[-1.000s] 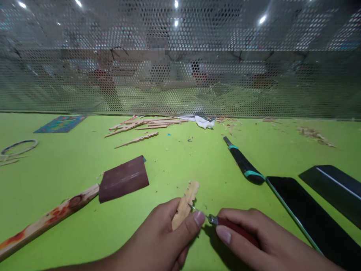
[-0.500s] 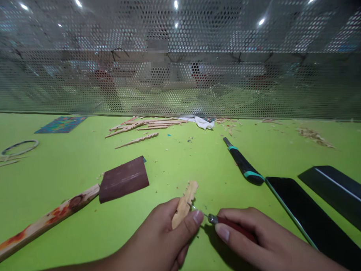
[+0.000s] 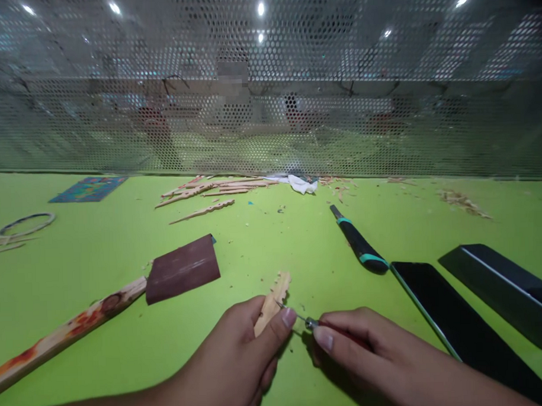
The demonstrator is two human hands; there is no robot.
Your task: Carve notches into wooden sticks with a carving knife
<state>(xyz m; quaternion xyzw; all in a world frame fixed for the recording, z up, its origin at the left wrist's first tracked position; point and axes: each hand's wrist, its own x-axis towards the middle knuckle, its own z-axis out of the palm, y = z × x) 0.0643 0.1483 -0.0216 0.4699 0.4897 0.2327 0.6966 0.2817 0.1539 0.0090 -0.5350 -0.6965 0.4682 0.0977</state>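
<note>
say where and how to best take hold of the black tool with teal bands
Probably around the black handle, between its two teal bands, coming from above and the left. It lies flat with its narrow metal end pointing away, and the flat black device crowds its near end from the right.

A person's bare left hand [image 3: 236, 349] at lower centre, short, rounded left thumbnail [image 3: 288, 316], bare left forearm [image 3: 140, 400] towards the lower left corner, bare right hand [image 3: 369, 347] at lower right, short, rounded right thumbnail [image 3: 324, 339], bare right forearm [image 3: 464, 383]
</note>
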